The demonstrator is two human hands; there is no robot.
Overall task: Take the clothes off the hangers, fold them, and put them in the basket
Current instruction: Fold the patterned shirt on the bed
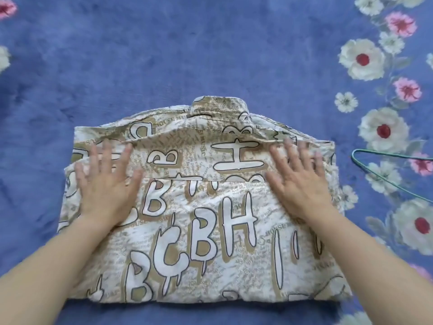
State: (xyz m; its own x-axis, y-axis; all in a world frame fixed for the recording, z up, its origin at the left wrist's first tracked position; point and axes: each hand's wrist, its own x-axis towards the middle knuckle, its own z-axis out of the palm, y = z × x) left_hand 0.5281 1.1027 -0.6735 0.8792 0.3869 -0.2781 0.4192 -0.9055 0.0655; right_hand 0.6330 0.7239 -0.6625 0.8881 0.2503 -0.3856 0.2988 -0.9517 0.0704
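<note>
Nearest us, two bare forearms come in from the near corners and cross the near folded edge of the cream and tan cotton shirt printed with big white outlined letters (201,219). The shirt lies as a wide rectangle in the middle of the blue plush blanket with pink and white flowers (164,55). We note the left hand (107,184) palm down on the left part of the shirt and the right hand (302,181) palm down on the right part. The fingers of both are straight and spread, and they pinch nothing. The fingertips are a little blurred and reach the far hem of the turned-up layer. Beyond that hem the collar (220,106) stands at the far middle. We judge the step to be pressing the fold flat. To do it well, we would sweep outward from the middle so trapped air leaves at the sides, keeping the left and right edges square. The thin cloth looks apt to slide, so pressure should stay light and even. Further right, well apart from the shirt, lies a thin green wire hanger (353,156), already bare. We see no basket from here. Lifting the packet from beneath with both hands should keep it from opening.
</note>
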